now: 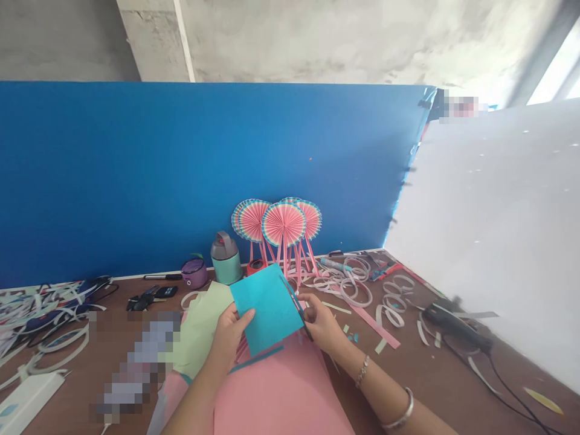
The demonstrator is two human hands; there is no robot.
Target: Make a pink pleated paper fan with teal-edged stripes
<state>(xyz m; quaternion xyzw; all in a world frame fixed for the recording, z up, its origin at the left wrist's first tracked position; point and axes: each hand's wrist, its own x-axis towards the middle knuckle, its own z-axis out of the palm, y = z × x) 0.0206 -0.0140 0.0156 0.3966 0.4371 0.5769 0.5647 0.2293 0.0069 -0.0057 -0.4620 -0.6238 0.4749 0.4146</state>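
A sheet of blue paper (267, 311) is held up at a tilt above the table. My left hand (230, 331) grips its left edge, with the thumb on top. At its right edge, my right hand (322, 320) is closed around dark scissors (293, 297), whose blades lie along that edge; the handles are mostly hidden by the fingers. Below the hands lies a large pink paper sheet (281, 393), with a narrow blue paper strip (258, 359) on it. Pale green paper (199, 332) lies to the left, partly behind my left hand.
Several round pink folded-paper fans (284, 225) stand against a blue partition (136, 175). A teal lidded container (226, 263) and a purple pot (194, 273) are beside them. Curled white strips (356, 290) and paper scraps lie right. A black corded tool (457, 326) rests far right, a white power strip (34, 402) left.
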